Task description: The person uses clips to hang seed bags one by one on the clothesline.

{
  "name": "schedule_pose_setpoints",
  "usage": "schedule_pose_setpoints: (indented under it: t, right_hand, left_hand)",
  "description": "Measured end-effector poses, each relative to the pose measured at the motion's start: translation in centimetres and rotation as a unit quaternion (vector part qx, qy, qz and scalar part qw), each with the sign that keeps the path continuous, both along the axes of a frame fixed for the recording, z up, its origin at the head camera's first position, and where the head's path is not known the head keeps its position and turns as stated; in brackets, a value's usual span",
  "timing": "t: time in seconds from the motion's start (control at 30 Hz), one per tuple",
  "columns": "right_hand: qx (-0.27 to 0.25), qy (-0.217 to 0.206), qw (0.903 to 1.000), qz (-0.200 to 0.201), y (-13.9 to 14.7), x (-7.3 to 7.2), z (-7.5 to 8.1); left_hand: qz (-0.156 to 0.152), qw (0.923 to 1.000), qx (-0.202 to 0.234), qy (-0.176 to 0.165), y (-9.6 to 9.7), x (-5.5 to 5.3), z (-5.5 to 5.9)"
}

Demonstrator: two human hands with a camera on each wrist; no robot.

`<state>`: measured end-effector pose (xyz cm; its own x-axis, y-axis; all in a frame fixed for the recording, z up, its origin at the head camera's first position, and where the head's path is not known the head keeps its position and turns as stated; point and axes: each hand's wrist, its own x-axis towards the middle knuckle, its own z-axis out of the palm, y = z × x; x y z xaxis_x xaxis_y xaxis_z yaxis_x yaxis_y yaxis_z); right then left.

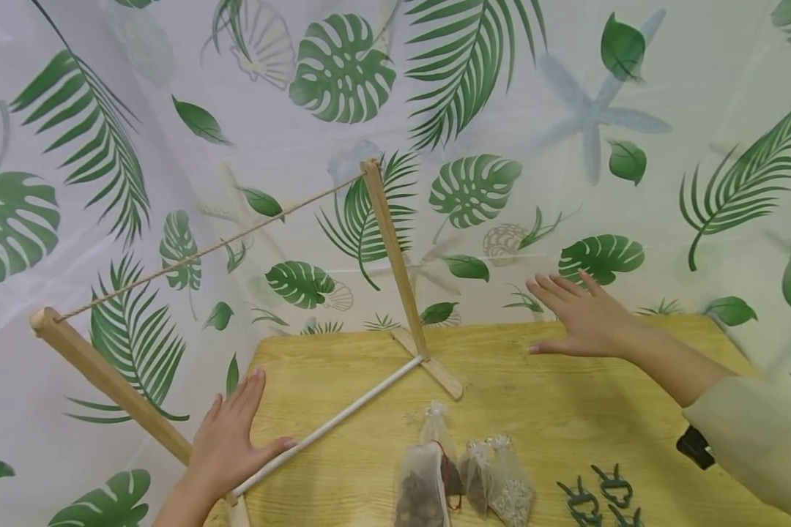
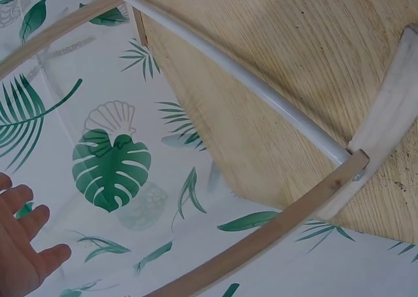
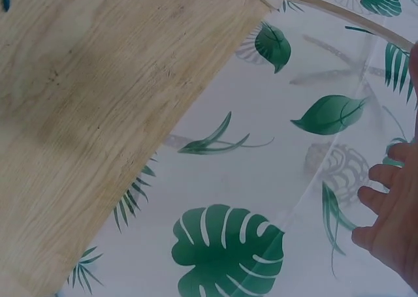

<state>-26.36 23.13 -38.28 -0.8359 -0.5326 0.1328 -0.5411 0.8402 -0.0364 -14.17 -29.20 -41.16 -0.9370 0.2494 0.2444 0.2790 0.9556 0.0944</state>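
While sheer bags (image 1: 510, 487) & dk-green clips (image 1: 611, 484) are being borne by the wood tbl's (image 1: 501, 380) near part, the L hand (image 1: 227, 443) is being held w/ fingers straight, thumb spread, by the near post (image 1: 119, 386) of the wooden frame (image 1: 397, 256) on the tbl's L side, contact unclear. Farther off, the R hand (image 1: 587, 322) is being held up, fingers spread, over the tbl's R part, & a rope (image 1: 198, 256) is being stretched btwn post tops above a white rod (image 1: 349, 410), the bkgd being filled by a leaf-print sheet (image 1: 356, 69).

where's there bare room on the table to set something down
The widest bare patch of the table lies between the far wooden foot and the right sleeve, behind the pouches and clips. A smaller one separates white rod from pouches. Pouches and clips crowd the near side.
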Motion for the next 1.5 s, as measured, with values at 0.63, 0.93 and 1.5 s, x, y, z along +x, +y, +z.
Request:
schedule_pose_setpoints:
  t: [0.63,0.93,1.5]
  right_hand:
    - [0.005,0.022,0.9984,0.052,-6.2,-3.3,2.0]
    - [-0.014,0.010,0.9983,0.055,-8.9,-4.2,2.5]
    - [-0.009,0.069,0.9972,0.027,-14.6,-5.5,3.7]
  left_hand:
    - [0.035,0.9985,0.042,0.000,-1.8,1.3,0.9]
    - [0.093,0.9937,0.054,-0.032,-2.4,2.7,1.6]
    - [0.126,0.9853,0.041,0.109,-6.0,4.6,1.3]
